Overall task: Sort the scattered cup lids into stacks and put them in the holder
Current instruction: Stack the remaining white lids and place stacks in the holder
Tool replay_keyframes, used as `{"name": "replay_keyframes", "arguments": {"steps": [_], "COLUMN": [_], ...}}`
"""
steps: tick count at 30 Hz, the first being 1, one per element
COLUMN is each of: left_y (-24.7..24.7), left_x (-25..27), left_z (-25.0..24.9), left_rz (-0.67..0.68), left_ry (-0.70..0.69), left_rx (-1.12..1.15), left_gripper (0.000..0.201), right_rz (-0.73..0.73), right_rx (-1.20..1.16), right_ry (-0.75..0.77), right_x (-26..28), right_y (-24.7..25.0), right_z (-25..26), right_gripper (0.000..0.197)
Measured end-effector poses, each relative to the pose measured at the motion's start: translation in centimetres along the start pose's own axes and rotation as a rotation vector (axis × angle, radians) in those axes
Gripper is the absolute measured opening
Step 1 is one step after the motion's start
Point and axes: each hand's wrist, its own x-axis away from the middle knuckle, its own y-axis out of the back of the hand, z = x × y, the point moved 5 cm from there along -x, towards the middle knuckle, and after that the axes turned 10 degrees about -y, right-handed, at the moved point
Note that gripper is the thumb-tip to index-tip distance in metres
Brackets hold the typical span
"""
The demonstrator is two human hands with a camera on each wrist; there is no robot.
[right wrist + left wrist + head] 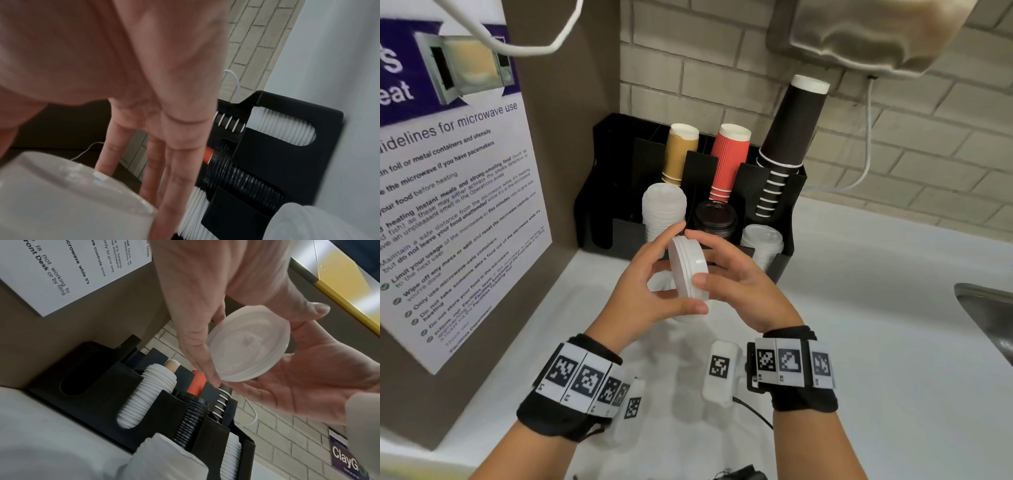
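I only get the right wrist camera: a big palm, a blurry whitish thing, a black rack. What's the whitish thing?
Observer: A small stack of white round plastic lids, held on edge between the left hand and the right hand.
Visitor: Is it in the rack?
Observer: No. The head view shows it in the air in front of the black plastic holder.
Visitor: Any free room there?
Observer: The left wrist view shows the leftmost front slot dark, with no lids visible.
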Motion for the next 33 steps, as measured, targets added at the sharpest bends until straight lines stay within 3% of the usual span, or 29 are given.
{"name": "replay_keyframes", "arguments": {"steps": [16, 19, 22, 26, 29, 33], "left_y": [-0.3, 0.7, 2.4, 3.8, 4.2, 4.3], "left_x": [0.2, 0.3, 0.5, 1.0, 1.2, 1.2], "left_z": [1.0, 1.3, 1.4, 1.1, 0.9, 0.7], "left_rz": [0.014, -0.035, -0.128, -0.203, -0.221, -0.236], "left_ry": [0.012, 0.034, 0.043, 0.052, 0.06, 0.071], "left_rx": [-0.029, -0.063, -0.127, -0.189, -0.2, -0.211], "left_gripper": [0.103, 0.096, 0.073, 0.053, 0.05, 0.051], "right_rz": [-0.076, -0.288, -0.511, -0.462, -0.362, -0.256], "right_rx": [0.017, 0.12, 0.296, 0.615, 0.813, 0.958], "right_ry": [0.071, 0.164, 0.225, 0.043, -0.088, -0.148], "right_x": [-0.2, -0.5, -1.4, -4.8, -7.0, -8.8], "right_y": [0.7, 4.5, 10.2, 15.5, 16.9, 17.0], "right_z": [-0.4, 1.2, 3.1, 2.9, 1.7, 0.9], "right_gripper": [0.058, 0.055, 0.057, 0.059, 0.06, 0.063]}}
